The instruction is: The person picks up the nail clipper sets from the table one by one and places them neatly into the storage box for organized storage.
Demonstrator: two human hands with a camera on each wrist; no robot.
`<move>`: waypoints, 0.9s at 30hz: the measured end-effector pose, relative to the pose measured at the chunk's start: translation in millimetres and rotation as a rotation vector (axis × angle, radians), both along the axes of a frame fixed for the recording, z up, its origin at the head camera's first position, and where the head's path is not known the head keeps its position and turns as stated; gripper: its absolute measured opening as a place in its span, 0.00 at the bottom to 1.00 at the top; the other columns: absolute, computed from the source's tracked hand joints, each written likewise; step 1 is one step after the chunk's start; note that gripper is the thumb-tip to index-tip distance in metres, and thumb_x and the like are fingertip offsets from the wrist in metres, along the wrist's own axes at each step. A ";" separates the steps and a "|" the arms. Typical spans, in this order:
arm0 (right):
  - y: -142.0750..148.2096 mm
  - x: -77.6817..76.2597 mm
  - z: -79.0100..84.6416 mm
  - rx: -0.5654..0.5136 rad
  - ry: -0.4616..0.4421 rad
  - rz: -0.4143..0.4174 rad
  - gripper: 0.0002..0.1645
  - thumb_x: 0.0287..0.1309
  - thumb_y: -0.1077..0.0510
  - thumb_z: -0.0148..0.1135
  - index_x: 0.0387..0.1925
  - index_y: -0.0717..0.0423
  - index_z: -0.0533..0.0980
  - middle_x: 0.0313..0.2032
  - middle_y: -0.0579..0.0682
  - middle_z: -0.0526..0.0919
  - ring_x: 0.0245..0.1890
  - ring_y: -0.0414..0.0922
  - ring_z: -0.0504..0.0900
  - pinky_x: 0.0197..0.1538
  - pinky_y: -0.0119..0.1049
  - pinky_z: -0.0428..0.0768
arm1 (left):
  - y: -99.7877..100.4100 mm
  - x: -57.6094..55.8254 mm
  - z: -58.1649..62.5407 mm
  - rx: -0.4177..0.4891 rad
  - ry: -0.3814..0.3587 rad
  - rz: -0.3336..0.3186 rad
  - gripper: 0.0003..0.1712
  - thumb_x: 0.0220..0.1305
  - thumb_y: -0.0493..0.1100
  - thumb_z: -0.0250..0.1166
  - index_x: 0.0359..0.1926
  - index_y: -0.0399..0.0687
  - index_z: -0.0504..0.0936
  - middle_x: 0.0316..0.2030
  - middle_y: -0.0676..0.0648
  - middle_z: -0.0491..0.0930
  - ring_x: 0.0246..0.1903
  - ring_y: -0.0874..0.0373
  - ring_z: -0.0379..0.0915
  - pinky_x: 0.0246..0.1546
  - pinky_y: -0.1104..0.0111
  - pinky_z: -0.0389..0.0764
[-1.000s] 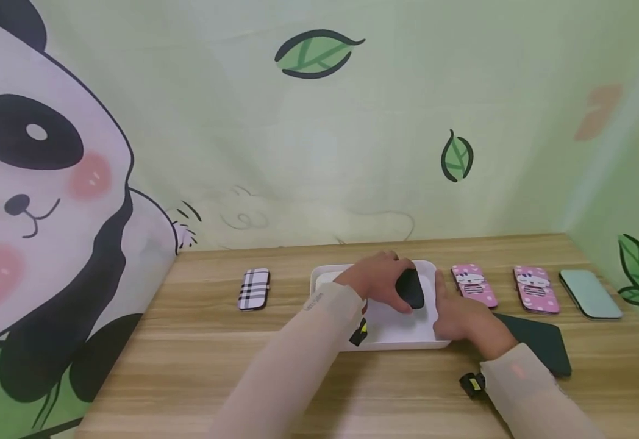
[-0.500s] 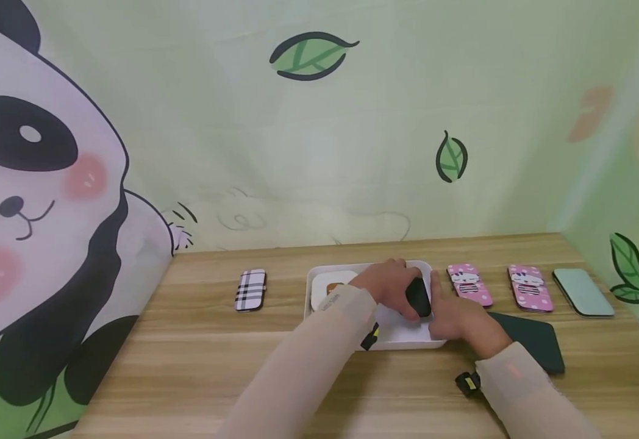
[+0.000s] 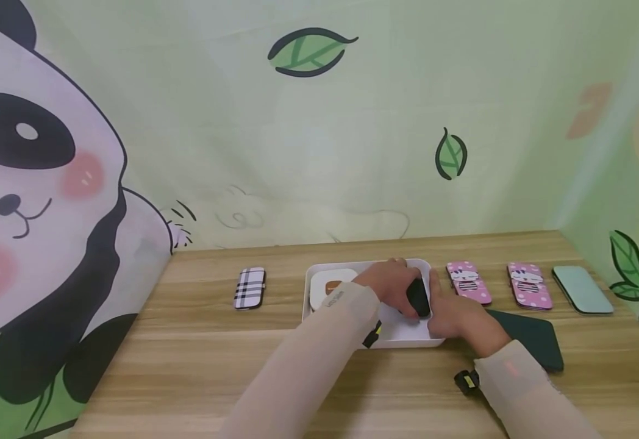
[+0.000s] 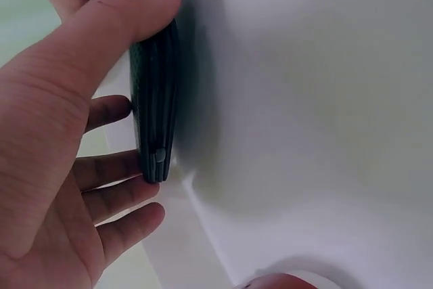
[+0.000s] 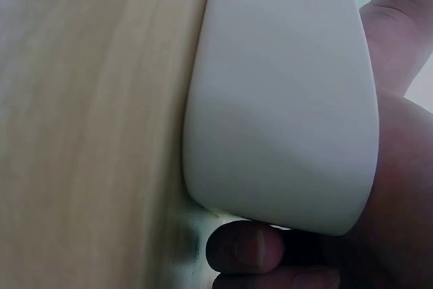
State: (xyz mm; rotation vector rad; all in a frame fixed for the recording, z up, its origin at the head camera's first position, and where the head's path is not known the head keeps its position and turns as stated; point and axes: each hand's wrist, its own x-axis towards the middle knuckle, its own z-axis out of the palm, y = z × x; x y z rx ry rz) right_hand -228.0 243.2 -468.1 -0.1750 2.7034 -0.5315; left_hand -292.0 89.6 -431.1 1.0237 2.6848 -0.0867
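Note:
A small black case (image 3: pixel 418 297) with layered edges stands on edge inside the white tray (image 3: pixel 402 344), near its right end. My left hand (image 3: pixel 389 285) grips it; in the left wrist view the thumb lies on one end of the black case (image 4: pixel 155 106) and the fingertips on its far side and lower end. My right hand (image 3: pixel 456 314) holds the tray's right end, thumb at the rim. Curled fingers show beyond the end of the tray (image 5: pixel 284 113) in the right wrist view. A white item with a brown label (image 3: pixel 330 286) lies at the tray's left.
A plaid case (image 3: pixel 250 288) lies left of the tray. To the right are two pink cat-face cases (image 3: pixel 469 283) and a pale green case (image 3: pixel 583 289). A dark green flat piece (image 3: pixel 530 338) lies partly behind the right forearm. A printed backdrop (image 3: pixel 319 152) stands behind the table.
My left hand has carried the black case to the right, toward the tray's right end, uncovering more of the white item. The right hand stays at the tray's end.

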 end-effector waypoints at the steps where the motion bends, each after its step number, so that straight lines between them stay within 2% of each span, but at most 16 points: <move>1: 0.1 -0.2 -0.5 -0.002 0.002 -0.001 0.63 0.53 0.60 0.58 0.76 0.66 0.27 0.18 0.49 0.71 0.13 0.43 0.67 0.18 0.33 0.58 | 0.8 0.2 -0.4 -0.002 0.002 -0.009 0.38 0.47 0.70 0.74 0.57 0.62 0.77 0.44 0.55 0.75 0.41 0.61 0.71 0.43 0.69 0.74; 6: -0.3 1.4 0.4 -0.020 0.003 -0.003 0.64 0.51 0.61 0.59 0.76 0.66 0.27 0.19 0.49 0.72 0.14 0.44 0.68 0.19 0.34 0.60 | 6.6 -1.0 -4.5 0.000 -0.016 -0.018 0.33 0.48 0.67 0.75 0.54 0.65 0.80 0.44 0.56 0.76 0.42 0.61 0.72 0.48 0.68 0.75; 11: -0.7 3.3 4.8 -0.016 0.003 0.000 0.63 0.52 0.61 0.58 0.76 0.67 0.27 0.19 0.49 0.72 0.15 0.44 0.67 0.19 0.34 0.60 | 11.1 -2.2 -8.1 -0.027 0.006 -0.037 0.31 0.52 0.64 0.74 0.56 0.65 0.80 0.46 0.56 0.77 0.44 0.62 0.72 0.51 0.67 0.75; 17: -0.3 2.7 4.5 -0.007 0.008 0.007 0.63 0.52 0.61 0.58 0.76 0.67 0.27 0.18 0.49 0.72 0.14 0.43 0.67 0.19 0.34 0.61 | 9.1 2.1 -3.9 -0.054 -0.012 -0.048 0.31 0.55 0.60 0.74 0.59 0.63 0.79 0.49 0.54 0.77 0.46 0.61 0.71 0.53 0.68 0.74; 27: 1.1 -0.5 1.1 -0.011 -0.002 0.006 0.63 0.53 0.61 0.58 0.76 0.66 0.27 0.19 0.49 0.72 0.15 0.44 0.68 0.19 0.34 0.60 | 4.4 5.5 1.2 -0.023 -0.045 -0.014 0.33 0.55 0.57 0.76 0.62 0.65 0.78 0.51 0.55 0.78 0.48 0.61 0.72 0.57 0.68 0.73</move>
